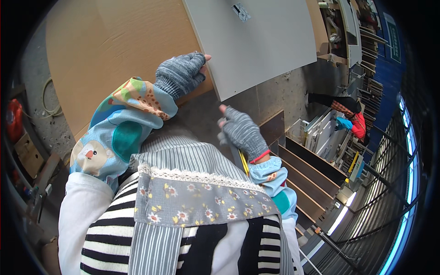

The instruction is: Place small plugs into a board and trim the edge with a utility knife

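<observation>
A light grey flat panel (261, 46) lies over a large brown cardboard sheet (119, 50). My left hand (181, 73), in a grey knitted fingerless glove, is closed at the panel's left edge, with thumb and fingertips against it. Just off the panel's near corner is my right hand (244, 132), in a matching glove with a red cuff. Its index finger points forward and the other fingers curl in. Under that palm a narrow grey and yellow object (243, 161) shows; most of it is hidden. A small printed label (241, 12) lies on the panel's far part.
Dark brown boards (307, 172) stand to the right. Beyond them a person (350, 114) in red bends beside stacked panels (323, 135). A pale hose (48, 98) coils on the floor at left, near a red bag (15, 120). Shelves with materials (334, 32) line the far right.
</observation>
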The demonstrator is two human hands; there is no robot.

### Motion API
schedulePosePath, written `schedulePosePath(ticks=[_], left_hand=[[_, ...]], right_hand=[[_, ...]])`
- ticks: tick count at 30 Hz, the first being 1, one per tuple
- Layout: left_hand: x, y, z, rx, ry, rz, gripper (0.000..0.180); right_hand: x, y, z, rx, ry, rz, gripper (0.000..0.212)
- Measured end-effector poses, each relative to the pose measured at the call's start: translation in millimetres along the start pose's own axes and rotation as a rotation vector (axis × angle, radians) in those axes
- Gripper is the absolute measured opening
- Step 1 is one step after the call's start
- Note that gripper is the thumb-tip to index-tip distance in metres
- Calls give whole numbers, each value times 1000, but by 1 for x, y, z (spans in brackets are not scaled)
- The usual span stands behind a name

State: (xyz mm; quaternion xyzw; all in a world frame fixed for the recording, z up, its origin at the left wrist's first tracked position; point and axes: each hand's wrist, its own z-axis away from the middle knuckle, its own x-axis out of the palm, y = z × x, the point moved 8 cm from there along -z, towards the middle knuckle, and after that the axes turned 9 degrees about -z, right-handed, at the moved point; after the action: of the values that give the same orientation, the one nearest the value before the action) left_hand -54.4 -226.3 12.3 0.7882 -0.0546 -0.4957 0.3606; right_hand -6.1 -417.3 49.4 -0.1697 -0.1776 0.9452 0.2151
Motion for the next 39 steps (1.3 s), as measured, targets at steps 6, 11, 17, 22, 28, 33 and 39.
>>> schedulePosePath(ticks=[6,11,17,22,28,33,39], left_hand=[[-2,1,-1,-31,-16,-9,29],[-4,1,1,15,72,-43,32],[-2,-1,2,-2,52,-31,34],[0,0,-1,-4,27,-13,34],[-4,-1,1,-5,39,-40,31],[-1,0,0,-14,3,19,31],[-4,2,0,5,46,-31,33]], right_hand=[[-8,-3,8,-49,8,-116,52],[-11,-10,-1,-30,-1,34,51],[0,3,4,-13,-73,237,49],[-16,-12,-8,-100,6,262,49],[-15,5,-15,-549,32,856,51],[-21,-9,-13,-367,9,643,50],[-19,-19,-10,-410,52,851,51]])
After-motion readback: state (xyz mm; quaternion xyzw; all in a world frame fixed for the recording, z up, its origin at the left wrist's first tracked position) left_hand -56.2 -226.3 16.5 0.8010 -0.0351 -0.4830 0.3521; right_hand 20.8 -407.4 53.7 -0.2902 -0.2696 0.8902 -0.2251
